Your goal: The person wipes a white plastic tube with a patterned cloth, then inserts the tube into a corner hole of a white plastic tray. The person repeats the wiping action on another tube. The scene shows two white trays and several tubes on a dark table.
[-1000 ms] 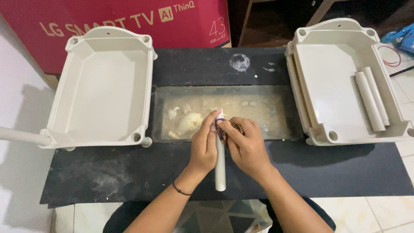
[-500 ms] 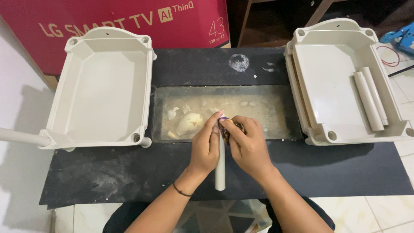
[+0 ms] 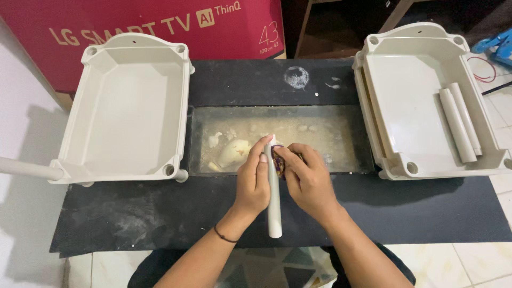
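My left hand (image 3: pixel 252 181) grips a white plastic tube (image 3: pixel 273 213) near its upper end, holding it lengthwise over the front edge of a shallow glass tray (image 3: pixel 352 160) of sandy water. My right hand (image 3: pixel 308 178) pinches a small purple and brown scrubbing pad (image 3: pixel 278 158) against the tube's upper right side. The tube's lower end points toward me over the black mat (image 3: pixel 133 213). A pale lump (image 3: pixel 233 151) lies in the glass tray, just left of my hands.
A white plastic bin (image 3: pixel 128 101) stands at the left, with a white pipe (image 3: pixel 26 168) jutting from its front left corner. A stacked white bin (image 3: pixel 410 90) at the right holds two white tubes (image 3: pixel 458 124). A red cardboard box (image 3: pixel 133 24) stands behind.
The tube has shifted slightly, its top now showing above my left fingers. My right hand slid the pad a little down and to the right side of the tube.
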